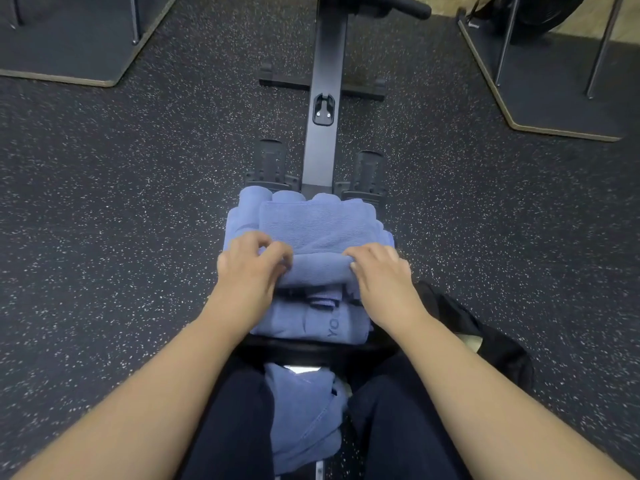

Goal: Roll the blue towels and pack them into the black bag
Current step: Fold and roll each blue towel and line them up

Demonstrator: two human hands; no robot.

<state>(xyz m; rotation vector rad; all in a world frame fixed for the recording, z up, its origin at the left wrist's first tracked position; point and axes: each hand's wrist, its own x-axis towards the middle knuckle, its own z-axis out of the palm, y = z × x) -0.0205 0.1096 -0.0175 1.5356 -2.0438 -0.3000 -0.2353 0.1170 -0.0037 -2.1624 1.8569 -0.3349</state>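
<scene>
A blue towel (317, 225) lies flat on a stack of blue towels (311, 320) on the rowing machine seat in front of me. Its near edge is curled into a roll (320, 270). My left hand (252, 263) grips the roll's left end with curled fingers. My right hand (379, 268) grips the right end the same way. Behind the flat towel lie rolled towels (254, 199). One more blue towel (301, 410) hangs between my knees. The black bag (485, 337) sits on the floor by my right forearm, partly hidden by it.
The rowing machine's rail (323, 98) runs away from me, with two footrests (272, 164) either side. Speckled rubber floor (104, 220) surrounds it. Raised platforms with metal legs stand at the far left (69, 46) and far right (554, 81).
</scene>
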